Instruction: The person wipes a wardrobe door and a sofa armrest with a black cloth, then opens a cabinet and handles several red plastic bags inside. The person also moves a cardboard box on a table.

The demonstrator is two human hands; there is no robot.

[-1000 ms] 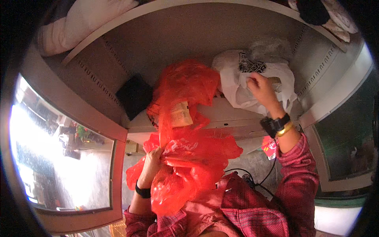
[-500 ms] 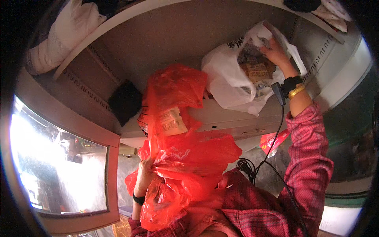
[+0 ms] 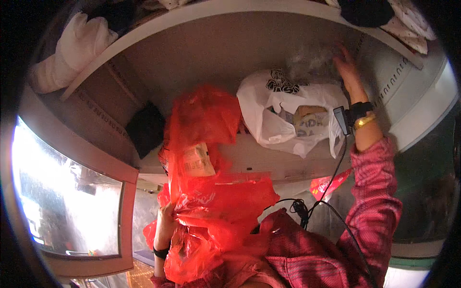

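Note:
My left hand (image 3: 166, 218) is closed around the gathered edge of a large red plastic bag (image 3: 218, 199). Another part of red plastic (image 3: 204, 113) stands on the shelf, with a beige packet (image 3: 197, 161) showing at it. To the right, a white plastic bag (image 3: 259, 101) sits slumped on the shelf, and brown and pale packets (image 3: 307, 120) show through its opening. Just beyond this bag's right rear side is my right hand (image 3: 348, 69), fingers stretched and somewhat blurred, with nothing seen in them. Crumpled clear plastic (image 3: 312, 60) lies behind the white bag.
A black square item (image 3: 148, 128) leans at the shelf's left side. An open glass-paned door (image 3: 79, 192) stands at left. A black cable (image 3: 343, 216) hangs from the device on my right wrist. White mesh fabric (image 3: 72, 55) lies on the upper shelf (image 3: 240, 8).
My right hand has left the white bag's rim and moved farther back. The bag's raised side has dropped, partly covering its opening. My left hand still grips the red bag.

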